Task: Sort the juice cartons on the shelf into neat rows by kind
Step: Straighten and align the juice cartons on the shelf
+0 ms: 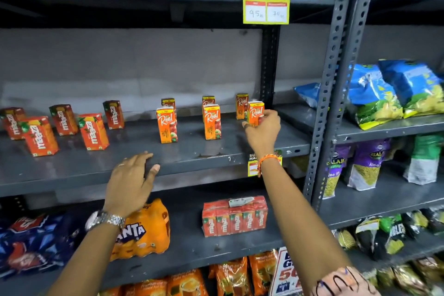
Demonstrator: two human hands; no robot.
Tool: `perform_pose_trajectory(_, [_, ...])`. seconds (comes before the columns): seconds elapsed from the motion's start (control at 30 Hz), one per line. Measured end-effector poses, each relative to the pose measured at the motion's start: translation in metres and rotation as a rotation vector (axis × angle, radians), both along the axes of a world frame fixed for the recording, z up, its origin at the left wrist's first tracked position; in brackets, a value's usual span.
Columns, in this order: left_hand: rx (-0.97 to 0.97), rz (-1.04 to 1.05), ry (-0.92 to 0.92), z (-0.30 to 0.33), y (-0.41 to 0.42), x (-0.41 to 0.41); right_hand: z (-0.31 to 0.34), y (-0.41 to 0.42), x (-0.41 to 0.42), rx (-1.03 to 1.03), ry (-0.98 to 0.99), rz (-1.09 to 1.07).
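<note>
On the grey middle shelf (pixel 216 151), several red Maaza cartons (pixel 92 132) stand at the left in two loose rows. Orange Real cartons stand to the right in pairs, one behind another: a front one (pixel 167 125) mid-shelf, another (pixel 212 121) further right, and a back one (pixel 241 106) near the upright. My right hand (pixel 263 131) grips the rightmost front Real carton (pixel 255 110), upright at the shelf's right end. My left hand (pixel 133 181) hovers at the shelf's front edge with fingers spread, holding nothing.
A grey perforated upright (pixel 334 84) bounds the shelf on the right, with blue snack bags (pixel 394 94) beyond it. Below lie a Fanta bottle pack (pixel 146 230) and a wrapped Maaza multipack (pixel 234 217). A yellow price tag (pixel 266 5) hangs from the shelf above.
</note>
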State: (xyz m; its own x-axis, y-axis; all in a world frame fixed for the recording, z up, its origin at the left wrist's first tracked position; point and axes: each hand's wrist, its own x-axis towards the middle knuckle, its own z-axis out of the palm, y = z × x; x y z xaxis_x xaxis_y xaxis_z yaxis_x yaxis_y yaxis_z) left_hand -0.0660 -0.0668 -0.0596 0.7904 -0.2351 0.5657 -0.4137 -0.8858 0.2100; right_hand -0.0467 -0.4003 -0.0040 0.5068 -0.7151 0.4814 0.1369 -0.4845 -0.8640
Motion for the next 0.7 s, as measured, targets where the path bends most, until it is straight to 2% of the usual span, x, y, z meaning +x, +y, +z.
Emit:
perform_pose_trajectory(0.07, [0.115, 0.024, -0.019, -0.010, 0.001, 0.001, 0.007, -0.006, 0.004, -0.089, 0.204, -0.044])
perform_pose_trajectory(0.13, [0.145, 0.039, -0.035, -0.011, 0.000, 0.002, 0.016, -0.009, 0.008, -0.116, 0.363, -0.022])
perform_pose_trajectory(0.23, [0.175, 0.064, -0.063, -0.014, 0.000, 0.002, 0.018, -0.014, 0.018, -0.116, 0.454, 0.049])
perform_pose_trajectory(0.6, [0.140, 0.074, -0.108, -0.022, -0.003, 0.003, 0.010, -0.025, 0.023, -0.102, 0.469, 0.140])
perform_pose_trajectory(0.7, [0.137, 0.078, -0.112, -0.023, -0.002, 0.005, 0.013, -0.020, 0.013, -0.096, 0.461, 0.090])
